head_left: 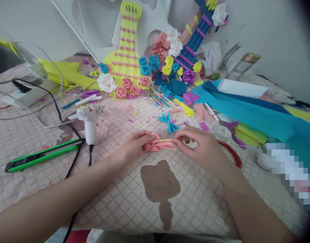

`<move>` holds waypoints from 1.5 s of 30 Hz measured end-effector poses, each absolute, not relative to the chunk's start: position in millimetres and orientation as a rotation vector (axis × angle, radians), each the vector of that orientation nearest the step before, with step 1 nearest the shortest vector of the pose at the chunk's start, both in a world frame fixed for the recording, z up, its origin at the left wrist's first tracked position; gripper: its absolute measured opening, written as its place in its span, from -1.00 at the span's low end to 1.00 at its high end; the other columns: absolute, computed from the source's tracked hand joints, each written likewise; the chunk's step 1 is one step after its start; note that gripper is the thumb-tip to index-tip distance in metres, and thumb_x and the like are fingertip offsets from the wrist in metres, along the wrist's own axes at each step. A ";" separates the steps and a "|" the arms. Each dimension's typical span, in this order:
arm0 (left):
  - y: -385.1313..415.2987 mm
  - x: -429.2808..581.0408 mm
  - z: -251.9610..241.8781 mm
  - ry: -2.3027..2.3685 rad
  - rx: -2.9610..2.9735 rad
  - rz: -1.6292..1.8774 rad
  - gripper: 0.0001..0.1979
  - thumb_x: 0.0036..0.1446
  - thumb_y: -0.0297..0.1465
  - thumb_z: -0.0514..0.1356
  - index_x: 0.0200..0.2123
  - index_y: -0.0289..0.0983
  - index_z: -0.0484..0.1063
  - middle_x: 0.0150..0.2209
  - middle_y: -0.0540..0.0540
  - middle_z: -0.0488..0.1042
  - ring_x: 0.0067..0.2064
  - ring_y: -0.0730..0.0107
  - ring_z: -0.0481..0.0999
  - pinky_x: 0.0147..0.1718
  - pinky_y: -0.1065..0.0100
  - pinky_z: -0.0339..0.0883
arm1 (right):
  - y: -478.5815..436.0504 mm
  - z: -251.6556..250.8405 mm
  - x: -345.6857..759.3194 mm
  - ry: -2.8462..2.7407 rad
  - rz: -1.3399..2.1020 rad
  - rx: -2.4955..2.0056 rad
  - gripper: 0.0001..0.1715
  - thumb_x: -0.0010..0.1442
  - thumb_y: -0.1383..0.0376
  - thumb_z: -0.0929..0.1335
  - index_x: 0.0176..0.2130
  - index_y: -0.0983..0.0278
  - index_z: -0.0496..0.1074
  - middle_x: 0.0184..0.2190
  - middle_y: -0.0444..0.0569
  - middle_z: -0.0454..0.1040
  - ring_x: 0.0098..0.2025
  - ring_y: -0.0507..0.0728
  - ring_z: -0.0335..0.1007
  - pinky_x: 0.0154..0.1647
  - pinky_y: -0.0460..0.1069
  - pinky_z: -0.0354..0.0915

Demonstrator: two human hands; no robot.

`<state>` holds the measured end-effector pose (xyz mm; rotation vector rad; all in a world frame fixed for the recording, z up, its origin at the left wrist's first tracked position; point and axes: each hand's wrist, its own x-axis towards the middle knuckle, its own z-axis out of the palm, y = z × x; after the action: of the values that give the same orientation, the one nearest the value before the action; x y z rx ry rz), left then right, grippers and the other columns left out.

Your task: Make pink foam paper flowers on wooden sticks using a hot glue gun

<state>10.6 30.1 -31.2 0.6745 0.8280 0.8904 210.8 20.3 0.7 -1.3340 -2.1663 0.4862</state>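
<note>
My left hand (133, 147) is closed around a pink folded paper flower (157, 144), pinching its rolled end. My right hand (204, 148) pinches the other end of the pink paper together with a thin wooden stick (173, 139) that lies across the top of it. Both hands hover just above a pink quilted cloth (114, 195), which has a brown stain (160, 185) right below them.
A white glue gun (90, 123) stands left of my hands, its black cord trailing down; a green box cutter (42, 156) lies further left. A yellow paper guitar (126, 50) and a blue one (195, 37) with paper flowers lean at the back. Blue paper sheets (248, 111) and red-handled scissors (232, 153) are on the right.
</note>
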 end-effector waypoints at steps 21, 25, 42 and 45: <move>26.2 10.0 -28.2 1.049 1.062 0.845 -0.83 0.00 -0.32 0.19 -0.39 -0.29 0.50 -0.39 -0.03 0.48 -0.33 0.39 0.43 -0.30 0.38 0.31 | 19.6 -1.9 210.2 -2.173 0.667 -1.256 -0.90 0.17 0.33 0.29 -0.32 0.25 0.42 -0.37 -0.13 0.48 -0.34 0.00 0.37 -0.32 -0.09 0.26; 25.4 11.5 -32.4 0.966 0.872 0.867 -0.78 0.01 -0.30 0.16 -0.43 -0.34 0.50 -0.37 -0.09 0.49 -0.30 0.35 0.45 -0.27 0.34 0.35 | 21.3 -7.2 206.2 -2.183 0.651 -1.304 -0.90 0.14 0.37 0.30 -0.34 0.25 0.43 -0.37 -0.12 0.49 -0.36 0.01 0.37 -0.34 -0.08 0.26; 27.1 7.4 -21.2 1.186 1.382 0.750 -0.71 0.08 -0.27 0.17 -0.56 -0.30 0.54 -0.61 0.01 0.45 -0.54 0.50 0.32 -0.56 0.49 0.11 | 20.0 -14.4 202.5 -2.261 0.428 -1.317 -0.90 0.14 0.37 0.29 -0.34 0.25 0.41 -0.34 -0.06 0.48 -0.27 0.09 0.38 -0.22 0.00 0.27; 27.5 8.2 -19.9 1.189 1.334 0.763 -0.77 0.04 -0.32 0.21 -0.56 -0.29 0.54 -0.61 0.01 0.46 -0.56 0.52 0.33 -0.58 0.51 0.12 | 19.0 -15.8 201.1 -2.275 0.397 -1.299 -0.90 0.15 0.37 0.28 -0.34 0.25 0.41 -0.33 -0.05 0.48 -0.25 0.10 0.38 -0.22 0.00 0.28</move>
<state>8.2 27.5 -19.9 1.3337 1.1885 0.7632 201.1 19.0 -15.8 -1.2991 -2.2747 0.3967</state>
